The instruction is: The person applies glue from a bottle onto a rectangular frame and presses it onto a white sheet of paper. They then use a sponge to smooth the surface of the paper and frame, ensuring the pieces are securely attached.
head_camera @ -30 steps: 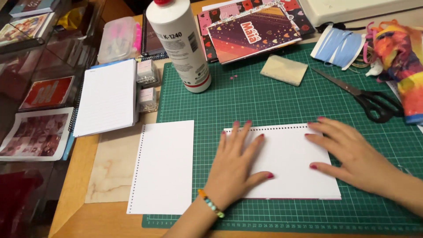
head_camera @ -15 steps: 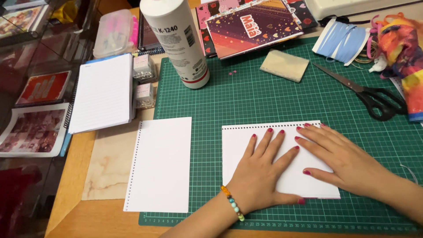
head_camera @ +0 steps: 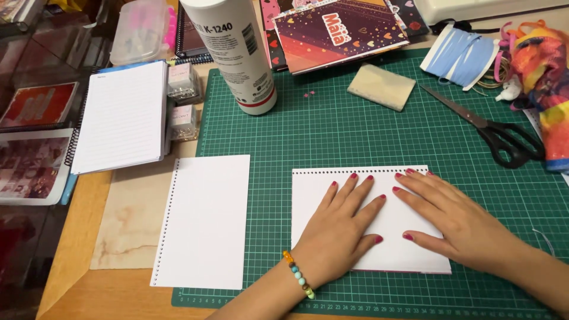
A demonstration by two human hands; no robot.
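Observation:
My left hand (head_camera: 339, 228) lies flat, fingers spread, on a white punched sheet (head_camera: 308, 195) that rests on the green cutting mat (head_camera: 355, 136). My right hand (head_camera: 453, 219) presses flat on the right half of the same sheet, beside the left hand. A second white punched sheet (head_camera: 204, 222) lies to the left, half on the mat and half on the wooden table. Neither hand grips anything.
A tall white glue bottle (head_camera: 240, 53) stands at the mat's back left. Black scissors (head_camera: 498, 133), a beige sponge block (head_camera: 381, 87), blue ribbon (head_camera: 459, 56) and a colourful cloth (head_camera: 545, 89) lie at the back right. A lined spiral notebook (head_camera: 121, 115) sits left.
Both hands slid rightward and closer together over the sheet; the left hand moved from the sheet's left edge toward its middle.

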